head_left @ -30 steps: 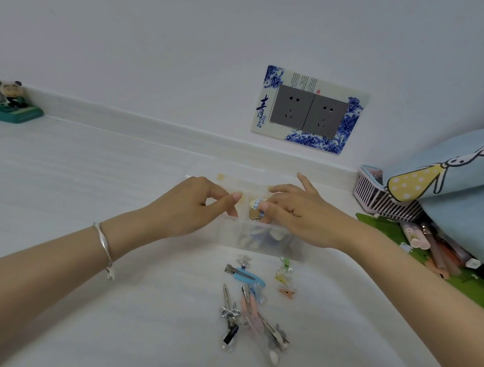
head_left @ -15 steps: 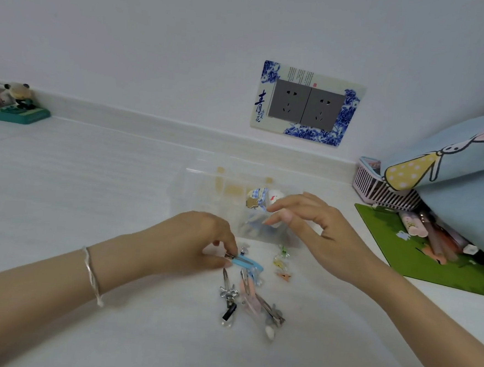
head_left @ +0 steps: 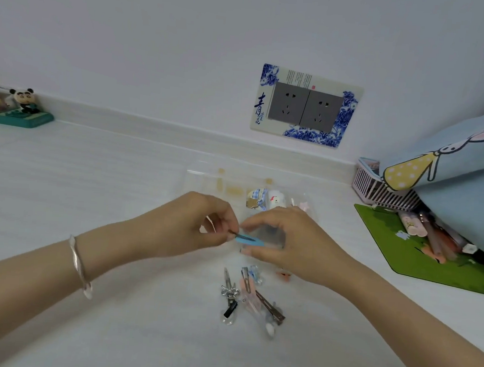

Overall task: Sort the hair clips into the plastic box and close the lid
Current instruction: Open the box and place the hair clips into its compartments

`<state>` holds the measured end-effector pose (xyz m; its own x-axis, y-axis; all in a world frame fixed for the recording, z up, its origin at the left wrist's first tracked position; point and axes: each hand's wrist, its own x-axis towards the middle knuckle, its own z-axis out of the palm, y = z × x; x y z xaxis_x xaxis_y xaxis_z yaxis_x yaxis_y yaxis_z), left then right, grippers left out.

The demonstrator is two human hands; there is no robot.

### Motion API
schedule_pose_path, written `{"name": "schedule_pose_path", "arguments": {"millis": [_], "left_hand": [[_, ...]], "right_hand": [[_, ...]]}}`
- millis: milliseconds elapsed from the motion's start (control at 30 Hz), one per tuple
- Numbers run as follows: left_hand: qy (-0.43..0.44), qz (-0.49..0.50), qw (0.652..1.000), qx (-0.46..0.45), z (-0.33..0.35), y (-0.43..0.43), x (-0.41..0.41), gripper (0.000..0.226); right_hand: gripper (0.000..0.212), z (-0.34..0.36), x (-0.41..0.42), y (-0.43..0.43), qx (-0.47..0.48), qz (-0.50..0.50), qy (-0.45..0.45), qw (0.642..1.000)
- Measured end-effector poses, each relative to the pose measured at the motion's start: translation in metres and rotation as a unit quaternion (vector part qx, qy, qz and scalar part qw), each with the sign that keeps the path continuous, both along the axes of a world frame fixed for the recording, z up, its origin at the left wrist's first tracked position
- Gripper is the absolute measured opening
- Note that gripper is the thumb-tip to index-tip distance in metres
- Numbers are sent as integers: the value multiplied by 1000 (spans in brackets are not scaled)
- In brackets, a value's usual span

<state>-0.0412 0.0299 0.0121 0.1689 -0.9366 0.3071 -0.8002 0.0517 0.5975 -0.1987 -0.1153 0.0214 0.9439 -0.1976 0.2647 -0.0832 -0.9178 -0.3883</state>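
Observation:
A clear plastic box (head_left: 206, 178) stands open on the white table, with a few clips (head_left: 265, 199) resting on its far wall. My left hand (head_left: 192, 225) pinches the metal end of a blue hair clip (head_left: 249, 240) and holds it level just in front of the box. My right hand (head_left: 291, 241) curls around the clip's other end, thumb under and fingers over it; whether it touches the clip is unclear. Several loose clips (head_left: 244, 295), silver, pink and black, lie on the table below both hands. A small orange clip (head_left: 283, 275) peeks out under my right hand.
A green mat (head_left: 388, 251) with pens on it lies at the right, behind it a pink slatted basket (head_left: 378, 190) and a blue cartoon pillow (head_left: 451, 158). A panda figurine (head_left: 25, 108) sits far left. A wall socket (head_left: 306, 107) is above the box.
My left hand has lifted the blue clip off the pile and raised it towards the box. My right hand came down from the box rim to meet the clip.

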Motion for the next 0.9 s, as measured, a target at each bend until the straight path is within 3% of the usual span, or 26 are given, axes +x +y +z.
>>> {"name": "schedule_pose_path", "arguments": {"millis": [100, 267, 333, 500, 600, 733, 900], "left_hand": [[82, 11, 996, -24, 10, 1, 3, 9], [189, 66, 976, -87, 17, -6, 16, 7], [171, 101, 974, -112, 14, -8, 24, 9], [131, 124, 973, -147, 10, -6, 26, 8], [107, 115, 976, -153, 11, -3, 26, 9], [102, 104, 978, -147, 11, -2, 24, 9], [88, 85, 982, -142, 10, 3, 18, 5]], "right_hand": [[25, 3, 8, 4, 7, 10, -44, 999], [4, 26, 22, -1, 134, -21, -145, 980], [5, 35, 35, -10, 144, -40, -132, 980], [25, 42, 67, -28, 50, -61, 32, 996], [24, 37, 81, -30, 14, -56, 104, 993], [19, 32, 91, -27, 34, -61, 106, 992], [12, 30, 86, -29, 12, -74, 20, 997]]}}
